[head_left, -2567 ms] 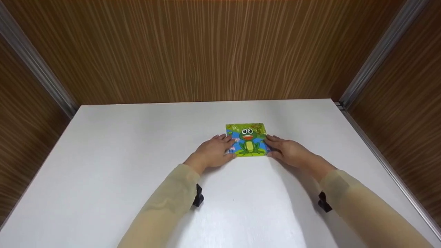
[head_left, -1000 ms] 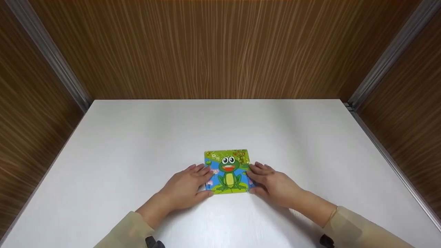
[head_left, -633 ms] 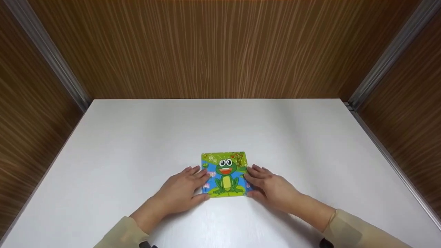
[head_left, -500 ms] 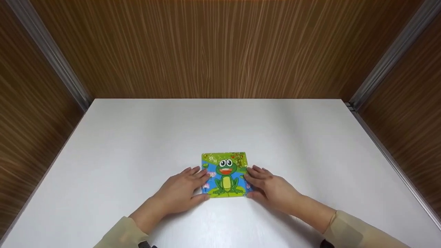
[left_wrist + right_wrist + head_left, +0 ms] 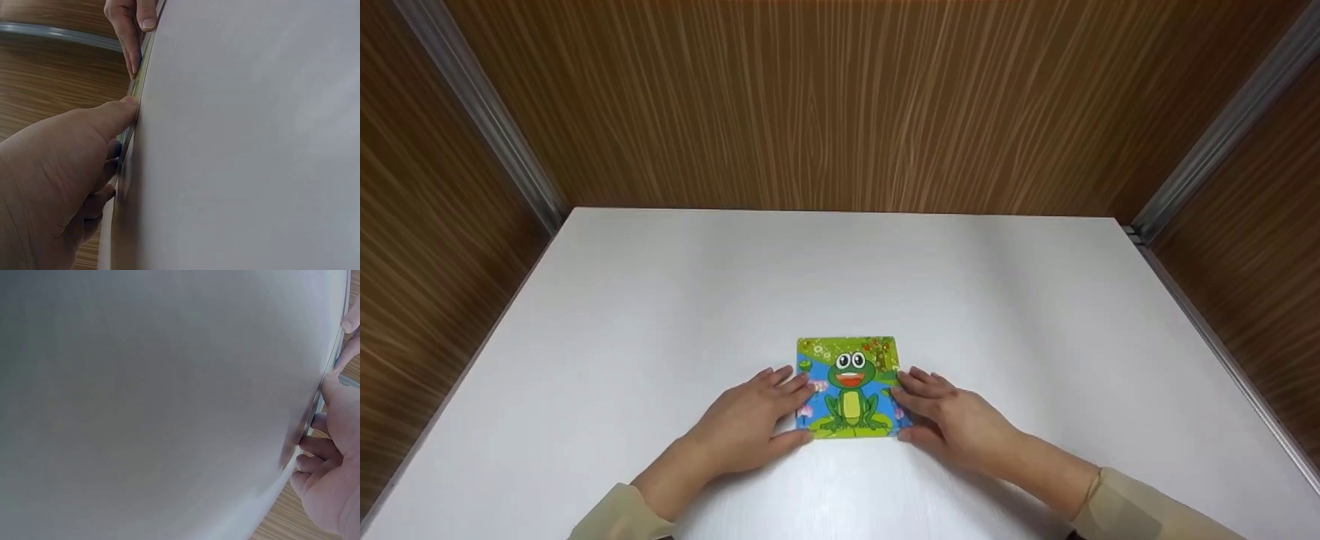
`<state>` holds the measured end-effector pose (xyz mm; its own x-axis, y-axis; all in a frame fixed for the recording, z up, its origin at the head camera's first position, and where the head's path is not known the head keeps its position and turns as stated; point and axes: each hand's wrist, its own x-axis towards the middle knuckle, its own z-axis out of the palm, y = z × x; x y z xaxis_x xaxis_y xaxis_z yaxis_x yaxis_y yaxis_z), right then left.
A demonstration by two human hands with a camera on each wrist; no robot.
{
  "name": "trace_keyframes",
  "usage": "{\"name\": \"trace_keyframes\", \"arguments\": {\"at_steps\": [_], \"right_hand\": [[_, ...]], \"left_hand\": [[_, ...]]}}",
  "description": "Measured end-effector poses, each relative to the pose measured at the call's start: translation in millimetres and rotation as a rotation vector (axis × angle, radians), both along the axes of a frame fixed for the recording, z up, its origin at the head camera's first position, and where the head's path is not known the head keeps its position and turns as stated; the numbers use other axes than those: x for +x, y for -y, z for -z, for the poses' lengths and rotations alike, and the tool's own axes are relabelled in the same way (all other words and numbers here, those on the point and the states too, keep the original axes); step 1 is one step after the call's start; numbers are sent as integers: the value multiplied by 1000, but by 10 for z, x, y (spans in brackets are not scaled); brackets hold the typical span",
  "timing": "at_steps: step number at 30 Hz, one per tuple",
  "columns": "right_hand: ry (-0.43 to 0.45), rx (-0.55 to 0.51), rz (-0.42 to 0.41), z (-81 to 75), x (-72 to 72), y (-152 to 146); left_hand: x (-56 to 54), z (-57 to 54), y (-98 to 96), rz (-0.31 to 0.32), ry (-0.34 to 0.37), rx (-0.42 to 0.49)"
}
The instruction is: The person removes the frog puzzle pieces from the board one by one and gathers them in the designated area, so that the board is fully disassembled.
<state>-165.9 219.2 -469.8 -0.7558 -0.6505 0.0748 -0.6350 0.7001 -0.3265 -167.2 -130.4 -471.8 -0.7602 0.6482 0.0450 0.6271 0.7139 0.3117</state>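
A square frog picture board (image 5: 851, 405), green and blue with rounded corners, lies flat on the white table in the head view. My left hand (image 5: 750, 420) is at its left side, the fairly straight fingers overlapping the edge and the thumb at the near corner. On the opposite side, my right hand (image 5: 960, 420) touches the right edge the same way, with its thumb by the near right corner. From the left wrist, the board (image 5: 147, 53) shows only as a thin edge, with the left thumb (image 5: 115, 115) against it. The right hand (image 5: 337, 455) appears in its own wrist view.
The white table (image 5: 840, 277) stretches around the board on every side. A brown wood-grain panel (image 5: 840, 105) rises behind it, with similar panels at left and right. Grey metal rails (image 5: 487, 112) run along the corners.
The board has slid across the table toward the person, with both hands staying at its sides. Over the last half second it has shifted only slightly in view.
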Motion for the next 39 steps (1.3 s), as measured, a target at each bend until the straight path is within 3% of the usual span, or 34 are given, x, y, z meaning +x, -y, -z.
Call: {"name": "trace_keyframes", "arguments": {"at_steps": [17,29,39], "right_hand": [[49,16,11,-11,28,61],[13,-19,-9,-6,39,64],[14,-3,-1,2,26,50]], "left_hand": [[79,0,71,-13,6,-27],[87,19,77,-46,-30,6],[9,-7,35,-54,-46,11]]}}
